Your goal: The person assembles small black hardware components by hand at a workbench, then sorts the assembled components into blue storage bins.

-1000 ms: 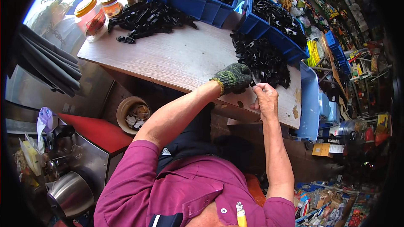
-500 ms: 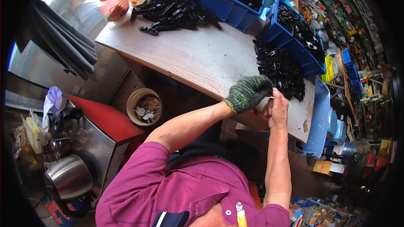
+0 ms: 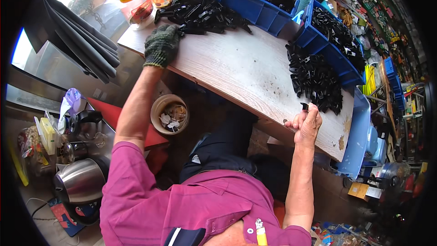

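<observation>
Small black part (image 3: pixel 304 106): I see it pinched in the bare right hand (image 3: pixel 308 125), over the surface's near edge (image 3: pixel 273 120), toward the right corner. Gloved left hand (image 3: pixel 162 46) is near the left corner, next to long black pieces (image 3: pixel 207 14); can't tell its grip.

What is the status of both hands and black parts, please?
Left hand: gloved, beside left black pile. Right hand: bare, pinching small black part. Blue crate beside right black pile.
</observation>
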Motion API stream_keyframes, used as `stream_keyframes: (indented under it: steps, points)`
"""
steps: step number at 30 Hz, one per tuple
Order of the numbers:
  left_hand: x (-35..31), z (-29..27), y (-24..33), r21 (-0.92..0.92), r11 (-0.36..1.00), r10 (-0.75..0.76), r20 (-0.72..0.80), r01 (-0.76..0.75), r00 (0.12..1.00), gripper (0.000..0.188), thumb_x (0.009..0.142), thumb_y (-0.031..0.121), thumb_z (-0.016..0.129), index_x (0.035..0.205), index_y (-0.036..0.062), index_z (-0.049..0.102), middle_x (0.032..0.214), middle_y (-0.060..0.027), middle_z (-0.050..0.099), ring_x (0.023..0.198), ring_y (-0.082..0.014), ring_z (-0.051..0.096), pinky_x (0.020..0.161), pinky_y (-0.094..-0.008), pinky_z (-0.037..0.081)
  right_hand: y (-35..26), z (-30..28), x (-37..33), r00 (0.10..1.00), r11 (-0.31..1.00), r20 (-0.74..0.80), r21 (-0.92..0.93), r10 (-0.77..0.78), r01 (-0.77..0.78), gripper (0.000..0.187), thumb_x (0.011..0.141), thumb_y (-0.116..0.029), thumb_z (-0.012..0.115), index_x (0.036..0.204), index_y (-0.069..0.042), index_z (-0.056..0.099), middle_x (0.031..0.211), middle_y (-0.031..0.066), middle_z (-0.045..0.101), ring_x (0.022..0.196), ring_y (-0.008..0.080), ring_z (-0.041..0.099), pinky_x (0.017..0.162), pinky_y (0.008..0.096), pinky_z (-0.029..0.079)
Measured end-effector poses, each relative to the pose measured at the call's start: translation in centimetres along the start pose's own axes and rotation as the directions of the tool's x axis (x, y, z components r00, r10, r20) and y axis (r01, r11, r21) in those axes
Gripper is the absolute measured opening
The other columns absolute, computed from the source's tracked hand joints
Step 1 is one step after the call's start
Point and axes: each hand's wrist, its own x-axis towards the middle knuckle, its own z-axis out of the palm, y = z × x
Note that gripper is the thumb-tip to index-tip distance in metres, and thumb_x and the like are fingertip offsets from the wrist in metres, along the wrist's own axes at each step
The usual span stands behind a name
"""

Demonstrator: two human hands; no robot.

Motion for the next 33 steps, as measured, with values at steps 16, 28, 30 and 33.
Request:
stream_keyframes:
  steps: [16, 28, 30, 33]
  points:
    - [-7.3, -2.5, 17.4, -0.853, 0.518, 0.019, 0.083, 0.061, 0.996, 0.018, 0.093, 0.009, 0.068, 0.109, -0.0006, 0.067, 0.098, -0.0166, 0.071, 0.090, -0.0275, 0.070, 0.080, -0.0379, 0.055, 0.5, -0.2, -0.6, 0.997, 0.998, -0.043, 0.032, -0.060, 0.061, 0.035, 0.100, -0.035, 0.051, 0.072, -0.014, 0.046, 0.048, -0.0027, 0.030, 0.038, 0.0113, 0.038, 0.038, 0.0370, 0.052]
    - [-7.6, -0.9, 29.8, -0.924, 0.376, 0.534, 0.157, -0.066, 0.831, 0.026, 0.098, 0.020, 0.055, 0.115, 0.0051, 0.067, 0.103, -0.0150, 0.068, 0.089, -0.0344, 0.066, 0.076, -0.0434, 0.052, 0.2, -0.1, -1.5, 0.989, 0.992, -0.079, -0.009, -0.128, 0.128, 0.028, 0.098, -0.031, 0.046, 0.082, -0.008, 0.049, 0.047, 0.0008, 0.038, 0.036, 0.0135, 0.039, 0.042, 0.0335, 0.051]
    - [-8.0, 0.9, 29.7, -0.835, 0.408, 0.525, -0.116, -0.369, 0.843, 0.026, 0.099, 0.022, 0.054, 0.115, 0.0054, 0.068, 0.103, -0.0152, 0.068, 0.091, -0.0346, 0.066, 0.076, -0.0434, 0.052, 0.5, 0.1, -1.5, 0.990, 0.993, -0.092, 0.027, -0.109, 0.112, 0.029, 0.099, -0.031, 0.047, 0.081, -0.008, 0.049, 0.047, 0.0007, 0.038, 0.036, 0.0131, 0.038, 0.041, 0.0340, 0.051]
    - [-7.3, -1.6, 31.5, -0.928, 0.345, 0.423, 0.285, 0.138, 0.860, 0.027, 0.100, 0.022, 0.053, 0.117, 0.0056, 0.066, 0.109, -0.0169, 0.067, 0.094, -0.0364, 0.065, 0.078, -0.0446, 0.053, 0.3, 0.2, -1.9, 0.984, 0.993, -0.143, 0.015, -0.110, 0.113, 0.027, 0.099, -0.028, 0.049, 0.077, -0.012, 0.049, 0.053, -0.0038, 0.038, 0.042, 0.0087, 0.038, 0.041, 0.0287, 0.037]
